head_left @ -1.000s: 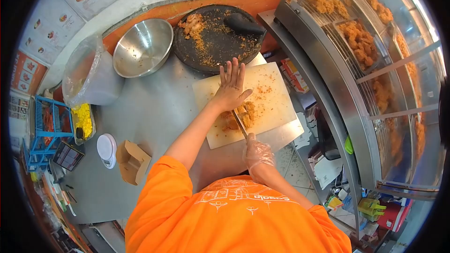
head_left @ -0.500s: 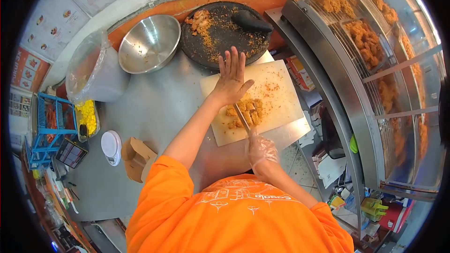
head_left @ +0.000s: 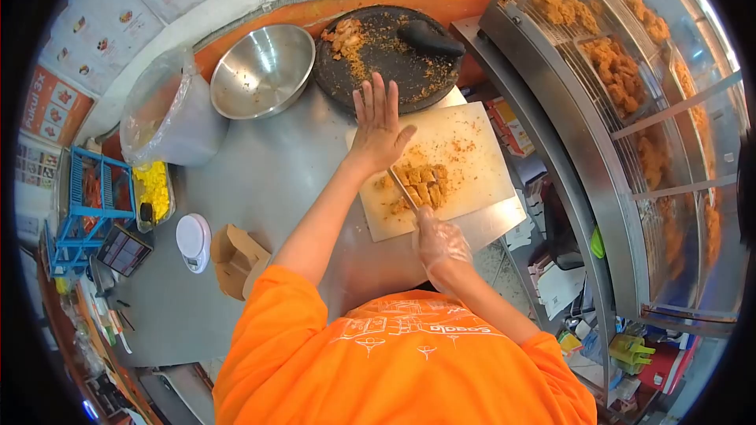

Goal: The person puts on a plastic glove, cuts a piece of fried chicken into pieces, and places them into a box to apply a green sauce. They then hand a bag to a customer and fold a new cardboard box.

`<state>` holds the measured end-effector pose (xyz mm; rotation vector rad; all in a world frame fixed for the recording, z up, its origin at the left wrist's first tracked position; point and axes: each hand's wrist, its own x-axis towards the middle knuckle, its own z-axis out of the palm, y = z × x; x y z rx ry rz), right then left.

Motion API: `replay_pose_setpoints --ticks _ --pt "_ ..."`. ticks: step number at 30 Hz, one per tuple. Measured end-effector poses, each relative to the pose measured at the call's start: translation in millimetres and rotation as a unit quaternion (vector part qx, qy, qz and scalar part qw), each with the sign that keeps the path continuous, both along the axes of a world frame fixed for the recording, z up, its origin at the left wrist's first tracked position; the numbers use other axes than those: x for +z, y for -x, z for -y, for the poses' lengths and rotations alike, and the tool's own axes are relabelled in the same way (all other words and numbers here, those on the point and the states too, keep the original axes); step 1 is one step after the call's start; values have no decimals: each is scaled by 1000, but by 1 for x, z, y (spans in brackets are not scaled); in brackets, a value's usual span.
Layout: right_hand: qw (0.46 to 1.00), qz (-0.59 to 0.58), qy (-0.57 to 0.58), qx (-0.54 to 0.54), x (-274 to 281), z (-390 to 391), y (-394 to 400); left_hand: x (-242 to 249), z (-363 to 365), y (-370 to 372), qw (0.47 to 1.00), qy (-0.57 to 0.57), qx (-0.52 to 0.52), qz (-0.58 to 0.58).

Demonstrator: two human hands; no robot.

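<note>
My right hand [head_left: 442, 244], in a clear plastic glove, is wrapped round the handle of a knife [head_left: 403, 187]. The knife's blade slants away to the left over breaded fried chicken [head_left: 427, 181] that lies cut into several pieces on a white cutting board [head_left: 482, 161]. Bare and flat, my left hand [head_left: 381, 138] has its fingers stretched away from me, and its heel sits over the far end of the blade, hiding the tip. Orange crumbs are scattered across the board.
Behind the board stands a dark stone mortar [head_left: 378, 24] with a pestle [head_left: 431, 37]. A steel bowl [head_left: 264, 71], a plastic-lined bucket [head_left: 193, 122], a small scale [head_left: 191, 240] and a cardboard box [head_left: 236, 260] are to the left. A display case [head_left: 567, 142] of fried chicken borders the right.
The knife has shifted slightly left across the chicken, with my left hand moving along over its far end. The whole view has also moved a little.
</note>
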<state>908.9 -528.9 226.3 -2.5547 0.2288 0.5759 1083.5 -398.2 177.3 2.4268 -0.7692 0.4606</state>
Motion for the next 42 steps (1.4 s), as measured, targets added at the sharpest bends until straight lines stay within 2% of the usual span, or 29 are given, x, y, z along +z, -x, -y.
replay_pose_setpoints --ticks 2,3,4,5,7,10,13,16,17,18,20,22,23,25,26,27,28,29,30,31,32,33,34,35,36,37,38,39,42 --pt "999 -16 -23 -20 -1 4 11 -4 -4 23 1000 17 9 19" --pt "999 -7 7 38 -2 8 12 -13 -7 30 1000 17 9 18" --pt "995 5 37 94 -2 11 11 -22 -10 34 999 17 50 -2" --pt "995 6 36 92 -13 14 5 -32 -13 37 996 17 90 -22" --pt "983 -29 89 160 -41 17 -7 -53 -20 39 995 -8 97 -35" --pt "984 -21 77 159 -37 13 -19 -59 -25 34 990 -11 123 -74" --pt "983 -22 86 163 -26 12 -23 -50 -28 33 989 -31 126 -72" --pt "978 17 61 200 5 28 -24 -16 -32 33 984 33 167 -55" --pt "976 20 61 209 7 38 -27 2 -40 43 974 111 194 26" --pt "972 34 93 215 9 50 -33 19 -48 56 953 185 218 105" --pt "966 64 128 214 15 75 -53 40 -69 83 917 260 271 135" --pt "963 84 133 217 17 98 -78 61 -93 119 907 190 359 109" --pt "952 118 149 241 7 108 -90 68 -106 136 892 116 426 98" --pt "936 157 164 270 -15 112 -103 62 -152 167 842 -5 536 58" --pt "941 195 154 232 -28 110 -103 51 -183 183 812 -52 580 30" --pt "943 232 144 192 -34 109 -102 48 -207 198 793 19 609 -13" --pt "941 236 140 197 -34 100 -98 59 -216 213 730 105 666 -111" --pt "940 244 128 199 -33 83 -89 52 -237 228 727 105 670 -107" --pt "940 250 116 201 -33 66 -79 35 -265 243 738 217 594 -235" --pt "939 252 113 205 -36 50 -70 19 -280 249 725 323 495 -353" --pt "939 249 128 200 -40 33 -63 3 -281 248 724 324 499 -349" --pt "939 247 143 194 -42 19 -58 -11 -282 245 738 317 439 -404" --pt "938 250 141 197 -36 10 -56 -2 -270 240 746 307 376 -456" --pt "948 218 138 186 -27 3 -51 1 -252 237 738 266 377 -493" --pt "957 185 135 176 -22 -2 -48 18 -220 232 770 176 388 -475" --pt "956 185 134 181 -30 -2 -49 -37 -236 233 815 139 353 -437" --pt "956 194 133 175 -45 0 -54 1 -192 228 814 31 390 -430" --pt "955 203 132 170 -57 3 -58 7 -171 227 813 0 413 -411" --pt "935 257 88 228 -73 18 -71 26 -131 221 798 -12 428 -424"
